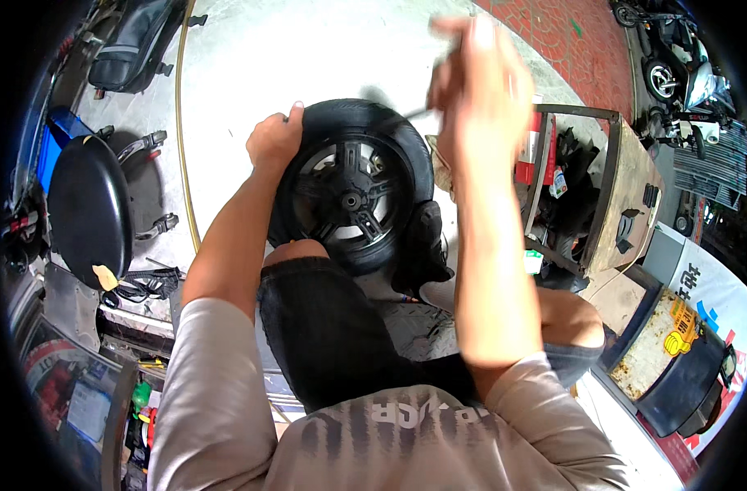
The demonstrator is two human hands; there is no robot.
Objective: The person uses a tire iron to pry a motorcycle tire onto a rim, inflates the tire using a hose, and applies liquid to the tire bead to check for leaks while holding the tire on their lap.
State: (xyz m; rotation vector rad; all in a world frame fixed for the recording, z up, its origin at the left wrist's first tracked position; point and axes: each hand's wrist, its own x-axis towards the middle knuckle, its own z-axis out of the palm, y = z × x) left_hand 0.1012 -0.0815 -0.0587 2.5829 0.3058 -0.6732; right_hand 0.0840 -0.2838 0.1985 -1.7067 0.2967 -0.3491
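A small motor scooter wheel (353,199) with dark spokes and a black tire (414,159) rests in front of me by my knee. My left hand (274,141) is closed over the tire's upper left edge, thumb on top. My right hand (480,78) is raised beyond the wheel's upper right and smeared by motion. From its curled fingers a thin dark bar (413,117) reaches to the top right of the tire; the blur hides its exact shape and whether its tip sits under the tire's edge.
My black shoe (427,241) touches the wheel's right side. An open-fronted box (627,196) filled with parts stands at right. On the left are a black round-seated stool (91,211), a black bag (136,49) and a yellow hose (180,123) along the floor. Parked scooters (668,78) line the far right.
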